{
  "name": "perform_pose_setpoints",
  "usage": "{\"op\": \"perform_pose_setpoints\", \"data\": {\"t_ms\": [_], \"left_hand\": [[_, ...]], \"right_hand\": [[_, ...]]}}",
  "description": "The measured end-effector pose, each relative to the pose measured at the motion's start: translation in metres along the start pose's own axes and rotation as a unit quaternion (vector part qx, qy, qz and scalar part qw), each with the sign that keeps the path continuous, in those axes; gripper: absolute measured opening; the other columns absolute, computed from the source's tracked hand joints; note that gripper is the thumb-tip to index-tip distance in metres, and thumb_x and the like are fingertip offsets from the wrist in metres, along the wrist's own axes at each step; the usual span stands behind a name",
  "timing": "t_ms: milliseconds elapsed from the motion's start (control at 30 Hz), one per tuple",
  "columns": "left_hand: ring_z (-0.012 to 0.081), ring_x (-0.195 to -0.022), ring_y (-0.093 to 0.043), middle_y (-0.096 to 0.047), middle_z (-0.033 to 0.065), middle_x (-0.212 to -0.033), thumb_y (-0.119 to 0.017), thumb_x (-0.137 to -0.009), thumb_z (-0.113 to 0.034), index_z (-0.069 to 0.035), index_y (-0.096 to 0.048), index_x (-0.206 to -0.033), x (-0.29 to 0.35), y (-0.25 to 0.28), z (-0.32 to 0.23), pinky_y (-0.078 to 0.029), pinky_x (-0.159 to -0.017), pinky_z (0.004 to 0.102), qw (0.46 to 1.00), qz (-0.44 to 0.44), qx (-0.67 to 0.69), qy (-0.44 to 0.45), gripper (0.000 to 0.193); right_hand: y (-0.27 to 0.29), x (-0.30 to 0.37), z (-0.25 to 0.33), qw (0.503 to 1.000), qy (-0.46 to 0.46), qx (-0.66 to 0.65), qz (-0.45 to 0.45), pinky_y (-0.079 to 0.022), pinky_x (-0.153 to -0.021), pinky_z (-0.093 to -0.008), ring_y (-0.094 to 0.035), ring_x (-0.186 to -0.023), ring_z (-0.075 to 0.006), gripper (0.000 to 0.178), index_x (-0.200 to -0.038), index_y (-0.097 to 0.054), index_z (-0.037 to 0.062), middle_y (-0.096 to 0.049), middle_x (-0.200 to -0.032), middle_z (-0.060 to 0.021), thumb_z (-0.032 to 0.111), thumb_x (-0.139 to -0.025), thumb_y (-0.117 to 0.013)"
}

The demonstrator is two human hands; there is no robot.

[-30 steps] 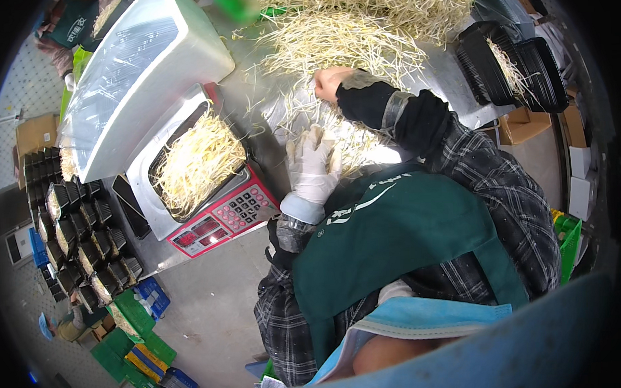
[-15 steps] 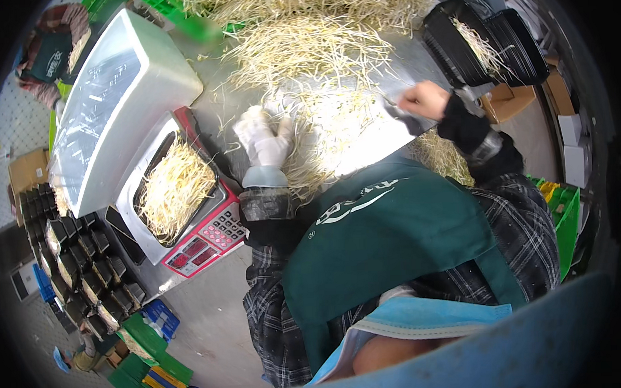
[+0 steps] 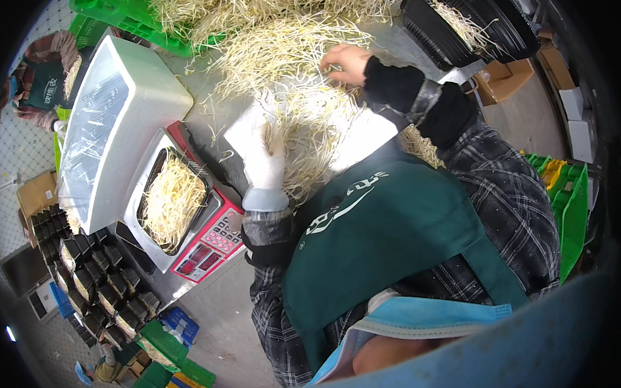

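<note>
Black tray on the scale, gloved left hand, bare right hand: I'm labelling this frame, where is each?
black tray (image 3: 146, 200), head view, left rim.
left hand (image 3: 262, 149), head view, back of the white glove.
right hand (image 3: 347, 61), head view, knuckles.

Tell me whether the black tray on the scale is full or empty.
Full. The black tray on the scale holds a heap of pale sprouts covering its bottom and reaching its rim.

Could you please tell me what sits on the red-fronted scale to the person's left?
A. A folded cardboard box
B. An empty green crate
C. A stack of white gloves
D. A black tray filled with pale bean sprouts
D: the scale carries a black tray heaped with pale bean sprouts, while the gloved left hand lies apart from it in the loose sprout pile on the table.
</note>
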State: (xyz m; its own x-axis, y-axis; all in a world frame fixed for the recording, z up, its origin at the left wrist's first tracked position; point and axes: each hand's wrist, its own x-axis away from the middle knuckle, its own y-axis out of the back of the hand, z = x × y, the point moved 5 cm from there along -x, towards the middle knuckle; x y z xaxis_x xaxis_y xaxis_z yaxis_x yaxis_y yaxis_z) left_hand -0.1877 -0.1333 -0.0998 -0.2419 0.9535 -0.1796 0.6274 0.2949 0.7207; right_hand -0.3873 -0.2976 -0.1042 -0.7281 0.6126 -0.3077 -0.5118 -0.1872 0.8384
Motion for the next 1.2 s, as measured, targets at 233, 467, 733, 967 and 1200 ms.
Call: {"op": "perform_pose_setpoints", "data": {"t_ms": [233, 467, 733, 967, 1200], "left_hand": [[0.0414, -0.124, -0.019, -0.018, 0.0234, -0.137, -0.074, -0.058, -0.04, -0.011, -0.009, -0.138, 0.054, -0.018, -0.008, -0.015, -0.097, 0.0582, 0.962, 0.193, -0.194, 0.015, 0.107], [0.0399, -0.124, -0.021, -0.019, 0.0213, -0.137, -0.076, -0.056, -0.039, -0.011, -0.008, -0.138, 0.046, -0.02, -0.008, -0.013, -0.097, 0.0593, 0.962, 0.172, -0.21, 0.003, 0.11], [0.0388, -0.128, -0.012, -0.013, 0.0205, -0.138, -0.074, -0.057, -0.044, -0.01, -0.008, -0.138, 0.059, -0.012, 0.002, -0.01, -0.098, 0.0597, 0.96, 0.188, -0.203, 0.041, 0.11], [0.0356, -0.124, -0.023, -0.024, 0.0217, -0.135, -0.072, -0.061, -0.04, -0.01, -0.019, -0.136, 0.049, -0.017, -0.002, -0.014, -0.098, 0.0566, 0.973, 0.149, -0.174, -0.01, 0.097], [0.0299, -0.117, -0.039, -0.042, 0.0179, -0.125, -0.071, -0.065, -0.028, -0.008, -0.037, -0.127, 0.03, -0.004, 0.003, -0.021, -0.097, 0.0515, 0.978, 0.106, -0.175, -0.025, 0.073]], "right_hand": [[-0.02, 0.08, 0.023, 0.959, -0.193, -0.017, 0.205, -0.046, -0.063, -0.0377, -0.06, -0.07, -0.027, 0.015, -0.081, -0.06, 0.014, -0.061, -0.07, -0.0081, 0.028, -0.075, -0.055], [-0.025, 0.078, 0.027, 0.948, -0.255, -0.002, 0.191, -0.046, -0.06, -0.0374, -0.059, -0.065, -0.027, 0.015, -0.082, -0.059, 0.0126, -0.061, -0.066, -0.0072, 0.026, -0.076, -0.055], [0.105, 0.128, 0.0, 0.943, -0.292, 0.05, 0.15, -0.047, -0.054, -0.0342, -0.061, -0.06, -0.0243, 0.014, -0.072, -0.059, 0.0076, -0.06, -0.062, -0.0091, 0.022, -0.071, -0.059], [0.05, 0.131, 0.001, 0.915, -0.276, 0.066, 0.287, -0.048, -0.065, -0.038, -0.06, -0.071, -0.0285, 0.021, -0.087, -0.064, 0.0124, -0.062, -0.075, -0.0119, 0.026, -0.073, -0.056], [-0.05, 0.003, 0.014, 0.986, -0.122, -0.001, 0.11, -0.043, -0.079, -0.0358, -0.053, -0.09, -0.0263, 0.039, -0.105, -0.052, 0.0043, -0.055, -0.096, -0.0115, 0.021, -0.072, -0.063]]}}
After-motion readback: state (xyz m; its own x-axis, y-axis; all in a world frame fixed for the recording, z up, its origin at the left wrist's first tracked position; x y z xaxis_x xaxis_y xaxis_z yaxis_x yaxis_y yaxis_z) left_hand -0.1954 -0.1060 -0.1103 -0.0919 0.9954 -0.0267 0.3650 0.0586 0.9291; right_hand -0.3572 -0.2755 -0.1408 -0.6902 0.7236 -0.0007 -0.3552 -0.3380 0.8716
